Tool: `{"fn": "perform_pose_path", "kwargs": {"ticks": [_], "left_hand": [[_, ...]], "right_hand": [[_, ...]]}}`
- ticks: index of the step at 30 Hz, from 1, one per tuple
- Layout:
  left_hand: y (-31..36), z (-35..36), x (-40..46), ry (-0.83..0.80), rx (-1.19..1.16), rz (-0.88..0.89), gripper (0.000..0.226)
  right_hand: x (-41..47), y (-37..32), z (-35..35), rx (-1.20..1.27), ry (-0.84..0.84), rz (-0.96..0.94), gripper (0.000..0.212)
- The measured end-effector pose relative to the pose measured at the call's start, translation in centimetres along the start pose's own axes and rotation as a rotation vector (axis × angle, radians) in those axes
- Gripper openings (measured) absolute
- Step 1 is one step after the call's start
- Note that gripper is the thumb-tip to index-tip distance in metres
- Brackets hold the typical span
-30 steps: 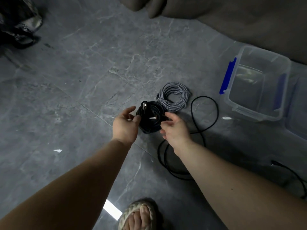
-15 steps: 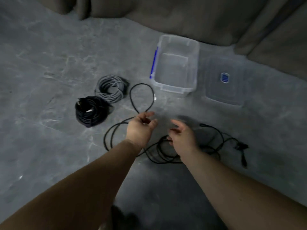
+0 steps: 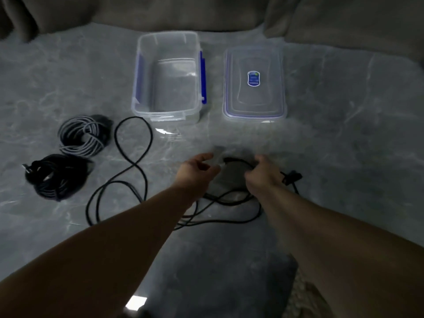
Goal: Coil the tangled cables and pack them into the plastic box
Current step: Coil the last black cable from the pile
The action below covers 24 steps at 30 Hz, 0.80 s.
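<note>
**Now the Third Cable: Hands Meeting at Its Free End**

Nearest the camera, both forearms reached forward over the grey marble floor (image 3: 344,138). Beneath and between them lay the loose black cable (image 3: 135,171), uncoiled, its strands crossing under the wrists and one long figure-eight loop trailing away to the left, towards the box. The right hand (image 3: 261,175) had its fingers curled over an arc of this cable; whether they gripped it firmly or merely hooked it could not be told through the blur. The left hand (image 3: 195,171) was held just beside it, fingers loosely bent and slightly apart, apparently holding nothing. The cable's end, with a pale connector, pointed leftward from the right hand directly at the left fingertips, so the left hand was the nearer one to take it. A dark plug lay just beyond the right wrist.

Farther left rested two finished bundles, the black coil (image 3: 55,177) and, touching it behind, the grey coil (image 3: 80,136). Farthest stood the open plastic box (image 3: 142,88), with no cable inside, and its lid (image 3: 254,106) flat beside it on the right.

Judged stage: two cables coiled, one begun, none packed.
</note>
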<state>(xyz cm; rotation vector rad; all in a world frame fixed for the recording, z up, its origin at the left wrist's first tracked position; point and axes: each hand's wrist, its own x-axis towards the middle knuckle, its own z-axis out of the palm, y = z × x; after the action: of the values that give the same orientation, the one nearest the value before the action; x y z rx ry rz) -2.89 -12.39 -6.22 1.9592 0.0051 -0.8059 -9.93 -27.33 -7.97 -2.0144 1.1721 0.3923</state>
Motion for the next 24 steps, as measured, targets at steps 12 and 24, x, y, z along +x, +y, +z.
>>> {"fn": "perform_pose_path", "kwargs": {"ticks": [12,24], "left_hand": [[9.3,-7.8,-7.3,-0.019,0.119,0.139,0.023],[20.9,-16.2,-28.3,0.188,-0.208,0.403,0.014]], "right_hand": [[-9.0,-9.2,-6.3,0.303,-0.144,-0.374,0.015],[-31.1,-18.0,-17.9,0.421,-0.172,-0.734,0.018]]}}
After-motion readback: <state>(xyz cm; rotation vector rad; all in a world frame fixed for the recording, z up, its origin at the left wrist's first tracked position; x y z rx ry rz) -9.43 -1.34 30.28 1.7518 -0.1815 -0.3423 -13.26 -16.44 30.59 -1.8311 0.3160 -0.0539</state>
